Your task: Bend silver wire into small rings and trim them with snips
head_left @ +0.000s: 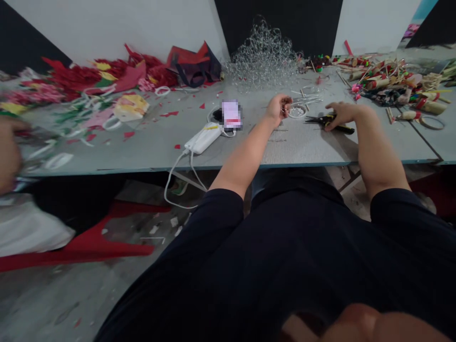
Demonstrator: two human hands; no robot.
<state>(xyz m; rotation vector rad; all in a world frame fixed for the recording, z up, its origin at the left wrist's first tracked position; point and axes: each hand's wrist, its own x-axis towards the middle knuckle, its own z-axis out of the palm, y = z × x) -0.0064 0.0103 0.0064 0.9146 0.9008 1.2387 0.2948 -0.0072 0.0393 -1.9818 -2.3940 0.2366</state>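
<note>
1. The left hand (277,109) is being held just above or on the grey table (302,151), beside a round white-rimmed dish (298,117). Its fingers are being kept curled in; whether anything is being pinched between them cannot be told.
2. The pliers (322,120), black with yellow on the handles, are being touched by the right hand (342,115) near the table's front edge. Their tips are being pointed toward the dish, to the right of it. The thumb and fingers are being set about the handles, but whether they are being clamped there cannot be told.
3. Small pale pieces (296,110) are being contained in the dish, and thin wires (310,99) are being left lying just behind it.
4. A large tangle of silvery wire (265,59) is being heaped at the back of the table.
5. To the left, a phone (231,114) is being kept near a white block (204,138) with cables.
6. Farther left, red artificial flowers (73,78) are being piled, and a blurred co-worker's arm (7,154) is being extended over the table's edge.
</note>
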